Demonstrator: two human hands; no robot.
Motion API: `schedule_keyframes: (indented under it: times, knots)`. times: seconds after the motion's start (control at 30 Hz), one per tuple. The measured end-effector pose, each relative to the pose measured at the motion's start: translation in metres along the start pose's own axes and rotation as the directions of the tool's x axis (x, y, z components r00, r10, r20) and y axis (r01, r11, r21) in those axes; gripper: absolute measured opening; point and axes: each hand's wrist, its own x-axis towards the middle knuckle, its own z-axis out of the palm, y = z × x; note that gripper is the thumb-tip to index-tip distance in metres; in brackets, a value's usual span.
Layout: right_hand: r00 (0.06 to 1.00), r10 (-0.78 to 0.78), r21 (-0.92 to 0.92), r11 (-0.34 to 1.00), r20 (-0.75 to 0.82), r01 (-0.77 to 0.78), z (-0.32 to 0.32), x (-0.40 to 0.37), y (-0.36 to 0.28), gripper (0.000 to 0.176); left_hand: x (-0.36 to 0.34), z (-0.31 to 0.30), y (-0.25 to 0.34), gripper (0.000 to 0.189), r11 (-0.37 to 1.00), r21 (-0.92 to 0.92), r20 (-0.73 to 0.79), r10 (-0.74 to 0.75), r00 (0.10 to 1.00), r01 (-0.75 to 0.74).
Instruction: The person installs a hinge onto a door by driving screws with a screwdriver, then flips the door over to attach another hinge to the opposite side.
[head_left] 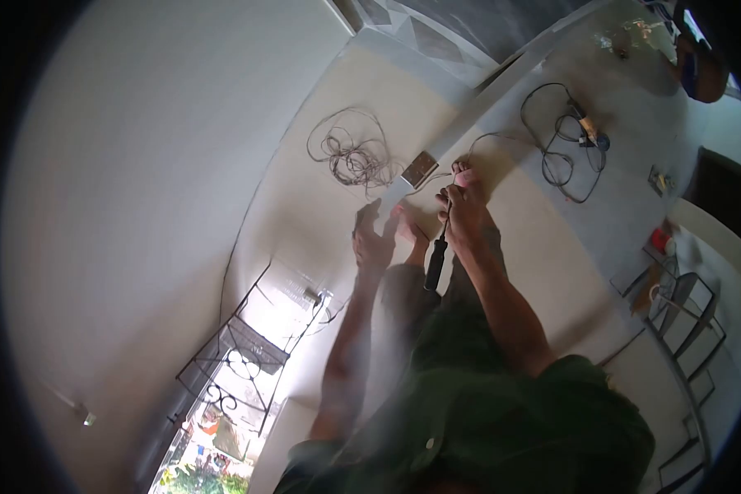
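My right hand (461, 212) is closed round the thin shaft of a screwdriver (436, 263), whose black handle hangs down below the fingers. To its left, my left hand (375, 236) is raised with thumb and fingers apart and nothing between them. Just above and between the hands is a brown rectangular block or box (420, 170) with pale edges, at the end of a long pale strip (486, 107). A thin cable (428, 184) runs beside the block, near my feet.
A tangled coil of cable (354, 156) lies on the floor at upper left. A corded tool (586, 123) lies at upper right. Dark metal racks stand at right, and a metal grille (243, 358) is at lower left. A person is partly visible at the top right.
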Motion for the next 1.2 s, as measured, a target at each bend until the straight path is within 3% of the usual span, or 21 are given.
schedule_keyframes:
  times: [0.1,0.13,0.23,0.4,0.5,0.63,0.73,0.8,0.83,0.93,1.03,1.07,1.2]
  knots:
    - [0.989,-0.115,0.002,0.993,-0.09,0.116,0.012,-0.002,0.025,0.021,0.04,0.002,-0.035,0.035,0.991,-0.022,0.108,0.135,0.985,-0.134]
    - [0.984,-0.146,0.018,0.989,-0.1,0.149,0.012,0.007,0.035,0.022,0.052,0.003,-0.033,0.033,0.993,-0.023,0.164,0.12,0.979,-0.118]
    - [0.97,-0.203,0.054,0.976,-0.136,0.212,0.024,0.02,0.042,0.025,0.081,0.023,-0.039,0.032,0.967,-0.162,0.191,0.226,0.955,-0.197]
    - [0.961,-0.23,0.113,0.962,-0.151,0.248,0.039,0.023,0.043,0.026,0.1,0.054,-0.038,0.043,0.981,-0.183,0.381,0.133,0.915,-0.066]
    - [0.974,-0.183,0.166,0.965,-0.137,0.205,0.047,0.009,0.034,0.025,0.103,0.064,-0.041,0.048,0.961,-0.272,0.422,0.076,0.904,0.046]
    - [0.983,-0.123,0.195,0.969,-0.137,0.149,0.048,0.007,0.036,0.022,0.106,0.066,-0.045,0.045,0.967,-0.251,0.437,0.07,0.897,0.047]
    - [0.973,-0.172,0.17,0.966,-0.151,0.197,0.047,0.013,0.043,0.025,0.107,0.069,-0.052,0.041,0.97,-0.24,0.42,0.137,0.897,-0.036]
    - [0.946,-0.29,0.059,0.952,-0.144,0.301,0.043,0.021,0.053,0.023,0.11,0.074,-0.059,0.039,0.955,-0.292,0.413,0.168,0.895,-0.045]
    - [0.93,-0.345,0.0,0.938,-0.131,0.348,0.045,0.022,0.052,0.022,0.113,0.072,-0.055,0.038,0.966,-0.255,0.428,0.153,0.891,-0.043]
    - [0.952,-0.284,0.033,0.957,-0.113,0.29,0.045,0.025,0.052,0.021,0.122,0.07,-0.046,0.033,0.997,-0.069,0.447,0.065,0.892,-0.038]
    - [0.919,-0.393,-0.103,0.915,-0.021,0.389,0.038,0.034,0.062,0.02,0.128,0.064,-0.035,0.03,0.988,0.016,0.451,0.131,0.883,-0.154]
    - [0.909,-0.417,-0.134,0.901,0.001,0.413,0.035,0.036,0.064,0.019,0.128,0.066,-0.037,0.027,0.972,0.001,0.395,0.214,0.893,-0.233]
    - [0.901,-0.434,-0.175,0.886,0.007,0.429,0.03,0.045,0.071,0.02,0.13,0.066,-0.036,0.025,0.966,0.028,0.383,0.228,0.895,-0.258]
